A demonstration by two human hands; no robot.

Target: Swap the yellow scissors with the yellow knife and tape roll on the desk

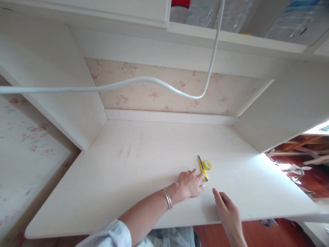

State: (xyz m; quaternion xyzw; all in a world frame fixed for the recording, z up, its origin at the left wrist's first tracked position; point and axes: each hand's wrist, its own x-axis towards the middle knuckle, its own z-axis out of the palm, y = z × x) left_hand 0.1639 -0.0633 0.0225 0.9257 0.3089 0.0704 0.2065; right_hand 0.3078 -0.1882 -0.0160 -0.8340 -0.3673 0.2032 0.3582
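Note:
A yellow utility knife with a dark blade end lies on the white desktop. Touching or almost touching its right side is a small roll of yellow tape, lying flat. My left hand, with a silver bangle at the wrist, reaches over the desk, its fingers apart and bent. Its fingertips meet the lower end of the knife's handle; whether they press on it is not clear. To the right, by the front edge, my right hand hovers half curled and apart from both things, with nothing visible in it.
A white cable hangs across the view in front of the desk niche. Overhead, a white cabinet has an open shelf with plastic-wrapped items. White side panels bound the desktop. Cluttered items lie at the far right.

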